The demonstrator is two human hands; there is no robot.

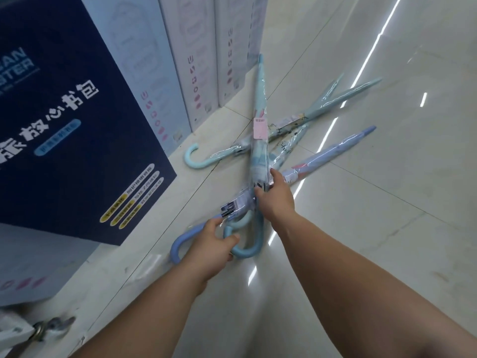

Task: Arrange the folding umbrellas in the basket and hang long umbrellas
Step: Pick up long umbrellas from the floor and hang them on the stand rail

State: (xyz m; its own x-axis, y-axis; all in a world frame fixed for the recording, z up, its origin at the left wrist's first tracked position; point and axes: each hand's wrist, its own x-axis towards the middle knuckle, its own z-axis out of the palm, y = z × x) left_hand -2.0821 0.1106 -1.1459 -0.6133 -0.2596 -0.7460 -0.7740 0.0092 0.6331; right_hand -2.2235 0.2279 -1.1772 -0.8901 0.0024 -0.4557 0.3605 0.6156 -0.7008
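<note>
Several long umbrellas in clear plastic sleeves lie crossed on the pale tiled floor (374, 228). My right hand (275, 195) grips the shaft of a light-blue umbrella (259, 104) that points away toward the boxes, a pink tag on it. My left hand (214, 244) grips the curved handles (247, 250) near me. A periwinkle umbrella (335, 151) runs under them, its hooked handle (176, 248) left of my left hand. Two mint umbrellas (335, 102) lie farther out, with one hook handle (192, 157) at the left.
A big dark-blue carton (72, 125) with white lettering stands at the left. Tall pale boxes (180, 60) line the back beside it. A metal caster (51, 325) shows at the bottom left. Bare glossy floor stretches to the right.
</note>
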